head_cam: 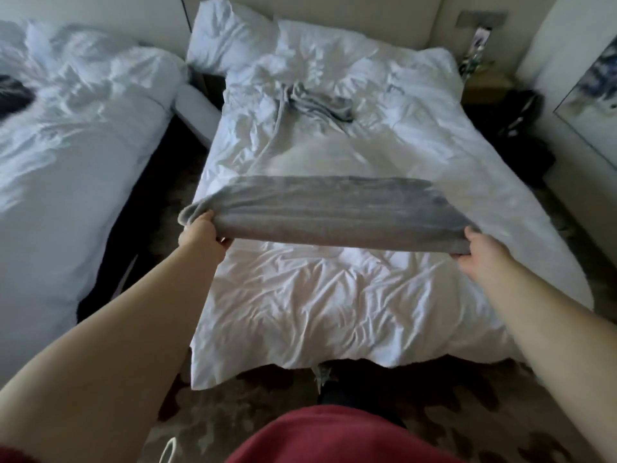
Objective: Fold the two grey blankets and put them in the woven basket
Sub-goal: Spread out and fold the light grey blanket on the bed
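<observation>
Now at the foot of the white-covered bed (pixel 334 295), you hold a folded grey blanket (pixel 327 208) stretched as a long band across the bed's middle. Its far edge lies on the bed and its near edge is lifted. Your left hand (pixel 200 237) grips the blanket's end at the bed's left side, thumb on top and fingers curled beneath the cloth. Your right hand (pixel 480 253) grips the opposite end near the bed's right side in the same way. A second grey blanket (pixel 314 105) lies crumpled in a heap farther up the bed, toward its head and just short of the white pillow (pixel 233 38). Another bed (pixel 66 145) with white bedding stands to the left of the bed. A dark bag (pixel 521 118) sits on the floor off the bed's right side, near its head. Your red garment (pixel 334 436) shows below the bed's foot.
</observation>
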The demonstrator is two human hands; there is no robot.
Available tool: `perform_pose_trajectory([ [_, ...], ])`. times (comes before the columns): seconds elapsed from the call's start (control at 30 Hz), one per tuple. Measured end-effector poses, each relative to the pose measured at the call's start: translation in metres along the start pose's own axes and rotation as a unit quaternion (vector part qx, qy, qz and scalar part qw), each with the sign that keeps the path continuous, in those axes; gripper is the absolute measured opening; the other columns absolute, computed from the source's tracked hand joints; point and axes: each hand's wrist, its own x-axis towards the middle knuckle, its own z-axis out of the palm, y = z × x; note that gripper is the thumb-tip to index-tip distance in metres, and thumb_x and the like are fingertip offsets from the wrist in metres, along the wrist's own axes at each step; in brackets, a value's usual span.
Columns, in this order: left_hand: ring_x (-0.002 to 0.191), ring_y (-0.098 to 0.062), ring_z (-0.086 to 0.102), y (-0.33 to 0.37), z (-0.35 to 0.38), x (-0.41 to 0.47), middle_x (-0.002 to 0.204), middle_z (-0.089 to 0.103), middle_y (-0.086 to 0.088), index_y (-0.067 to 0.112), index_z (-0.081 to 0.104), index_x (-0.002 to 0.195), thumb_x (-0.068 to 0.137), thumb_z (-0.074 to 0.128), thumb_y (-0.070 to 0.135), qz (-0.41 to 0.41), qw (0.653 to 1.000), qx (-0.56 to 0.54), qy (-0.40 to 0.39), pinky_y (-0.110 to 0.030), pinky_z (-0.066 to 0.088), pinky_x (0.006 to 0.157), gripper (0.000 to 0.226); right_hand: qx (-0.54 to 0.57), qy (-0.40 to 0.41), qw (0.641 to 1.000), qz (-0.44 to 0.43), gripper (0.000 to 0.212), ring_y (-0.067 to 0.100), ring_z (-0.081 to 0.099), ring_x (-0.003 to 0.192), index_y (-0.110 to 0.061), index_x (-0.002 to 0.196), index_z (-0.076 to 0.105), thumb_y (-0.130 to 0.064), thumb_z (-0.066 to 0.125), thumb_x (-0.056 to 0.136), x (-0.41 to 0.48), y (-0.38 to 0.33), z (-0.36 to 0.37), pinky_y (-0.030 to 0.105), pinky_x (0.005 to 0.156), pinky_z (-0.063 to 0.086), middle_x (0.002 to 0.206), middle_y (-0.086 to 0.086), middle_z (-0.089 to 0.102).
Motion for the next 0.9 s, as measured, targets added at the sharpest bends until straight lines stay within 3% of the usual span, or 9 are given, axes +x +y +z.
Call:
perform_pose_trajectory([
  [0.2, 0.104, -0.031, 0.061, -0.055, -0.083, -0.01, 0.105, 0.06, -0.014, 0.012, 0.055, 0.123, 0.084, 0.071, 0.018, -0.062, 0.996, 0.044, 0.046, -0.04, 0.053, 0.068, 0.043, -0.042, 0.05, 0.994, 0.083, 0.041, 0.03, 0.043, 0.131, -0.012, 0.142, 0.039, -0.017, 0.046, 0.101, -0.025, 0.086, -0.072, 0.046, 0.101, 0.04, 0.146, 0.011, 0.043],
  [0.33, 0.121, -0.031, 0.053, -0.085, -0.126, -0.016, 0.133, 0.057, -0.012, 0.008, 0.057, 0.128, 0.094, 0.057, 0.016, -0.144, 0.984, 0.069, 0.074, -0.038, 0.05, 0.083, 0.035, -0.047, 0.076, 0.989, 0.114, 0.046, 0.031, 0.042, 0.132, -0.012, 0.143, 0.038, -0.017, 0.05, 0.099, -0.047, 0.116, -0.106, 0.048, 0.105, 0.039, 0.145, 0.01, 0.042],
  [0.47, 0.12, -0.026, 0.055, -0.111, -0.16, -0.021, 0.14, 0.052, -0.01, 0.008, 0.049, 0.135, 0.097, 0.049, 0.021, -0.101, 0.989, 0.102, 0.032, -0.032, 0.048, 0.088, 0.04, -0.052, 0.079, 0.985, 0.147, 0.047, 0.031, 0.046, 0.128, -0.015, 0.14, 0.039, -0.017, 0.055, 0.096, -0.063, 0.129, -0.13, 0.046, 0.1, 0.043, 0.14, 0.01, 0.046],
  [0.57, 0.121, -0.026, 0.052, -0.108, -0.163, -0.015, 0.137, 0.055, -0.006, 0.012, 0.06, 0.123, 0.095, 0.054, 0.02, -0.171, 0.978, 0.08, 0.084, -0.034, 0.045, 0.1, 0.03, -0.048, 0.08, 0.98, 0.174, 0.046, 0.031, 0.052, 0.123, -0.015, 0.139, 0.043, -0.018, 0.057, 0.095, -0.07, 0.134, -0.136, 0.043, 0.087, 0.048, 0.135, 0.01, 0.052],
  [0.7, 0.119, -0.025, 0.055, -0.104, -0.153, -0.018, 0.13, 0.06, -0.007, 0.006, 0.063, 0.112, 0.092, 0.058, 0.014, -0.166, 0.977, 0.097, 0.095, -0.034, 0.046, 0.101, 0.022, -0.049, 0.086, 0.979, 0.181, 0.047, 0.031, 0.054, 0.121, -0.016, 0.138, 0.044, -0.02, 0.059, 0.094, -0.065, 0.138, -0.139, 0.042, 0.083, 0.049, 0.134, 0.01, 0.054],
  [0.8, 0.091, -0.02, 0.06, -0.108, -0.144, -0.021, 0.137, 0.054, -0.011, 0.007, 0.058, 0.121, 0.097, 0.048, 0.016, -0.102, 0.985, 0.134, 0.039, -0.03, 0.049, 0.088, 0.027, -0.033, 0.095, 0.977, 0.187, 0.051, 0.031, 0.053, 0.121, -0.016, 0.139, 0.043, -0.022, 0.061, 0.093, -0.058, 0.135, -0.136, 0.042, 0.088, 0.049, 0.135, 0.01, 0.053],
  [0.83, 0.086, -0.019, 0.059, -0.109, -0.139, -0.02, 0.138, 0.053, -0.012, 0.008, 0.059, 0.112, 0.098, 0.045, 0.015, -0.088, 0.987, 0.132, 0.023, -0.028, 0.048, 0.085, 0.021, -0.024, 0.097, 0.977, 0.187, 0.051, 0.031, 0.052, 0.123, -0.016, 0.14, 0.042, -0.023, 0.06, 0.093, -0.056, 0.132, -0.132, 0.042, 0.092, 0.048, 0.137, 0.01, 0.052],
  [0.9, 0.098, -0.017, 0.059, -0.105, -0.131, -0.015, 0.121, 0.061, -0.014, 0.009, 0.055, 0.089, 0.096, 0.049, 0.015, -0.104, 0.985, 0.128, 0.039, -0.028, 0.049, 0.084, 0.012, -0.01, 0.1, 0.978, 0.183, 0.051, 0.03, 0.048, 0.128, -0.014, 0.141, 0.041, -0.023, 0.058, 0.094, -0.052, 0.126, -0.124, 0.041, 0.097, 0.045, 0.141, 0.01, 0.048],
])
